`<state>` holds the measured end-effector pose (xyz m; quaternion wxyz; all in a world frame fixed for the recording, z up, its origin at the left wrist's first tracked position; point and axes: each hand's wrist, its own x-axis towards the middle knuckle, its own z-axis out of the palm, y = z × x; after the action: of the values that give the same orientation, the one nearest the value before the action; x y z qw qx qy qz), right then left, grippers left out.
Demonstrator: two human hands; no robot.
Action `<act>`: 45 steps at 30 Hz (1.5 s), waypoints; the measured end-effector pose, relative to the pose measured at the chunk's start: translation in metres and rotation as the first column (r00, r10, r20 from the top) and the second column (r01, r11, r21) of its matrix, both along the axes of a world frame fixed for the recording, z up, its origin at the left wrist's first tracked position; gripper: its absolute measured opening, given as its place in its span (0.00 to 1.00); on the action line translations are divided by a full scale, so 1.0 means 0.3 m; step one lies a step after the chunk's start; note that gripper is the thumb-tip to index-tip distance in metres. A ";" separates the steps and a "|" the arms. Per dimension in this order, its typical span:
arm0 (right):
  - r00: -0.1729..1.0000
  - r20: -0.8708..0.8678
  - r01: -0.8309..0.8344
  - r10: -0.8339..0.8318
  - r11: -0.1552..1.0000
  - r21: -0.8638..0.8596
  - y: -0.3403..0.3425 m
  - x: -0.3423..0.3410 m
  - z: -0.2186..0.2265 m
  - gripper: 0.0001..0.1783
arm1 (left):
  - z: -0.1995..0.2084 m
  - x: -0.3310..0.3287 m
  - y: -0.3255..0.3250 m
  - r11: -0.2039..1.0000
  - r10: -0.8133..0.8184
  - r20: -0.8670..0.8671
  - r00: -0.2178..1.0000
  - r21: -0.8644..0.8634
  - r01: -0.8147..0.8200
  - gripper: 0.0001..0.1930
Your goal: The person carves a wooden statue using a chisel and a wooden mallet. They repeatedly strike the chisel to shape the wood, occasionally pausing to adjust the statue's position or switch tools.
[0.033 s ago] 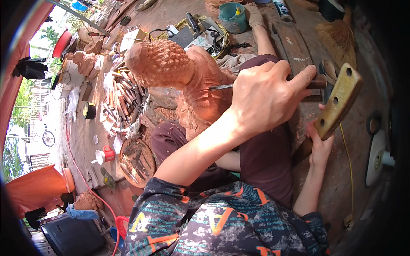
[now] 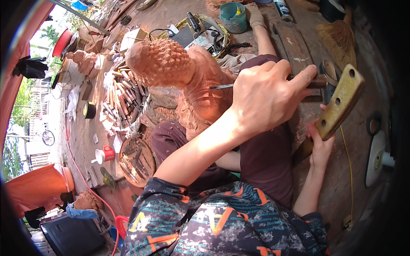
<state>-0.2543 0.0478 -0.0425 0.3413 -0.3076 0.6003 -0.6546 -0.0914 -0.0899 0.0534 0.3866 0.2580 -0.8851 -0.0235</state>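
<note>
My left hand (image 2: 264, 96) is closed round the handle of a chisel (image 2: 222, 86). The chisel's thin metal blade points left, its tip at the neck and shoulder area of a reddish wooden carving (image 2: 205, 81). This carving has a head covered in small knobs and lies tilted against my legs. To the right, my right hand (image 2: 320, 145) grips a flat yellowish-brown mallet (image 2: 337, 101) with several dark holes along its face. The mallet is held apart from the chisel's handle end. Part of the carving is hidden behind my left hand and forearm.
Left of the carving lies a heap of wooden-handled carving tools (image 2: 124, 96). Nearer are a round tray of dark blades (image 2: 137, 162) and a red-and-white cup (image 2: 104, 155). Beyond stand a cable-filled basket (image 2: 224, 36) and teal bucket (image 2: 233, 19). A straw broom (image 2: 337, 38) lies far right.
The mallet in my right hand has shifted very slightly to the right. My left hand, the chisel and the carving look almost unchanged.
</note>
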 end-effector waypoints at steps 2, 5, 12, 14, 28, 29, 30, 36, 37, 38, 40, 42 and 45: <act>0.995 -0.104 0.000 0.000 1.000 -0.003 0.008 -0.001 0.001 0.31 | -0.002 -0.003 -0.002 1.000 0.001 -0.035 0.999 -0.007 -0.001 0.21; 0.886 -0.461 0.062 -0.049 0.998 0.013 0.017 0.014 -0.030 0.29 | -0.003 0.002 -0.003 1.000 0.024 -0.015 1.000 -0.018 -0.024 0.21; 0.883 -0.463 0.144 -0.071 0.982 0.124 0.020 0.015 -0.028 0.33 | 0.004 -0.002 -0.002 0.999 0.040 -0.048 0.998 -0.018 -0.041 0.21; 0.927 -0.372 0.096 -0.044 0.988 0.121 0.011 -0.001 -0.017 0.33 | 0.000 0.008 -0.004 0.998 0.058 -0.035 0.998 -0.029 -0.059 0.20; 0.867 -0.487 0.096 -0.102 0.995 -0.037 0.002 0.010 0.039 0.29 | 0.023 0.002 -0.008 0.998 0.053 -0.212 0.976 -0.025 -0.060 0.22; 0.762 -0.640 0.106 -0.096 0.994 -0.022 0.004 0.014 0.038 0.28 | 0.023 0.003 -0.009 0.997 0.056 -0.212 0.976 -0.034 -0.064 0.22; 0.846 -0.524 0.097 -0.095 0.995 -0.025 0.006 0.011 0.040 0.28 | 0.021 0.010 -0.008 0.997 0.064 -0.210 0.976 -0.038 -0.073 0.22; 0.851 -0.525 0.076 -0.035 0.995 0.057 0.013 -0.001 0.057 0.28 | 0.043 0.019 -0.022 0.993 0.058 -0.300 0.952 -0.083 -0.086 0.21; 0.832 -0.555 0.080 -0.015 0.992 0.093 0.022 -0.006 0.047 0.29 | 0.048 0.033 -0.030 0.994 0.067 -0.307 0.949 -0.064 -0.091 0.22; 0.859 -0.511 0.061 -0.019 0.996 0.064 0.019 -0.011 0.047 0.29 | 0.057 0.034 -0.025 0.995 0.009 -0.285 0.958 -0.095 -0.038 0.22; 0.906 -0.423 0.017 -0.007 1.000 0.019 0.014 -0.018 0.050 0.30 | 0.075 0.039 0.003 0.989 -0.092 -0.240 0.966 -0.137 0.061 0.20; 0.954 -0.298 0.015 -0.016 1.000 -0.006 0.006 -0.016 0.067 0.31 | 0.070 0.014 0.013 0.988 -0.126 -0.240 0.963 -0.116 0.100 0.21; 0.970 -0.243 -0.008 -0.010 0.997 -0.076 -0.008 0.006 0.113 0.32 | 0.046 0.011 0.000 0.995 -0.067 -0.269 0.961 -0.084 0.046 0.22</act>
<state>-0.2526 0.0454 -0.0085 0.2530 -0.3979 0.6124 -0.6345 -0.0879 -0.0900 0.0671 0.5130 0.2118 -0.8311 -0.0354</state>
